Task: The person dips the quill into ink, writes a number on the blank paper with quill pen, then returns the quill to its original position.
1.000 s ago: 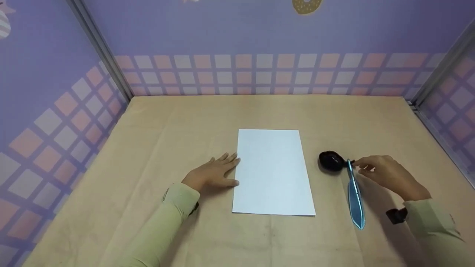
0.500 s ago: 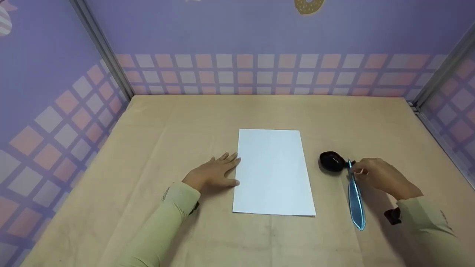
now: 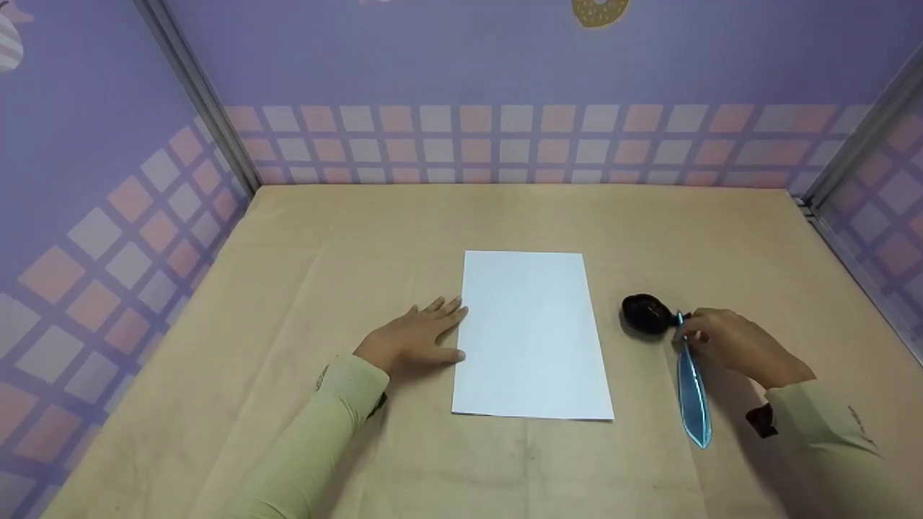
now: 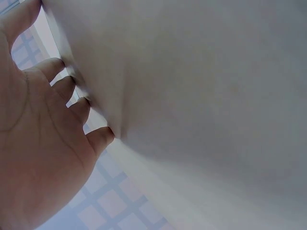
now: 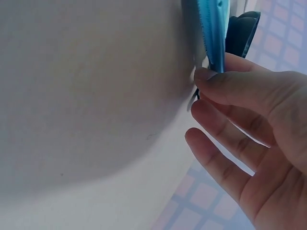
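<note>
"Where is the long blue piece (image 3: pixel 694 404)?"

"Its narrow end is pinched by the thumb and forefinger of my right hand (image 3: pixel 743 344), its broad end toward me. The black spoon (image 3: pixel 644 315) lies just beside."

"What differs between views?"

"My right wrist's shows its notched edge; only the head's shows the whole white sheet (image 3: pixel 533 339), my left hand (image 3: pixel 411 342) spread at its edge."

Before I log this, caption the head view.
Left hand touches white paper; right hand pinches a blue knife-like utensil crossing a black scoop.
</note>
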`<state>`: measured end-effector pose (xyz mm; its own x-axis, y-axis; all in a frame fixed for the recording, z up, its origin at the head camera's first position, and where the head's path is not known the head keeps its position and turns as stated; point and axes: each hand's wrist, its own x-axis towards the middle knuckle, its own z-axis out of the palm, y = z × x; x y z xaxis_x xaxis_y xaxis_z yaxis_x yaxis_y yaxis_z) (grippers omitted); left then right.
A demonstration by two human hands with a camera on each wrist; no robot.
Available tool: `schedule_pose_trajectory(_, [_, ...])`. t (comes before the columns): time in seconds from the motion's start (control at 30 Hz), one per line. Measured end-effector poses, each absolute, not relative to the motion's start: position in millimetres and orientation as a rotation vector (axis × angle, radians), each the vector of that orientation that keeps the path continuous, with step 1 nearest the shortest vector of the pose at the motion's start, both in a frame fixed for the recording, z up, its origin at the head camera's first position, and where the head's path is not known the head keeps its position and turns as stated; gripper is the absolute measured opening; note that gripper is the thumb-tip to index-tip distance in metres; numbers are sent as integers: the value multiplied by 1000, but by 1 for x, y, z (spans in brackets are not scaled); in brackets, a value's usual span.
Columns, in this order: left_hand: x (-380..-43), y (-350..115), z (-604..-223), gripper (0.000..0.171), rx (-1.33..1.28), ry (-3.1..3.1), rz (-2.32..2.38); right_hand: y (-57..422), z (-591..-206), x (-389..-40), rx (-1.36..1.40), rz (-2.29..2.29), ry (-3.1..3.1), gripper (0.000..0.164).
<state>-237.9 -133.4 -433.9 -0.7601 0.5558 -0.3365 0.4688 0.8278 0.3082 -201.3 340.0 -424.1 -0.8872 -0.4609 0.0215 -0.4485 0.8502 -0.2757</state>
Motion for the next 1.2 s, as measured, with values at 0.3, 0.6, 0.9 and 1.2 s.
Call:
schedule_pose_trajectory(0.3, [-239, -134, -434, 82, 753, 2574, 300, 338, -426, -201, -712, -411, 2986, 27])
schedule_pose_trajectory(0.6, [-239, -134, -433, 82, 755, 2575, 287, 343, -430, -202, -840, -486, 3000, 25])
schedule_pose_trajectory(0.9, [-240, -133, -435, 82, 754, 2586, 287, 345, -433, -202, -943, -540, 3030, 29])
schedule_pose_trajectory(1.2, [-239, -133, -432, 82, 748, 2578, 284, 348, -438, -202, -967, -612, 3070, 32])
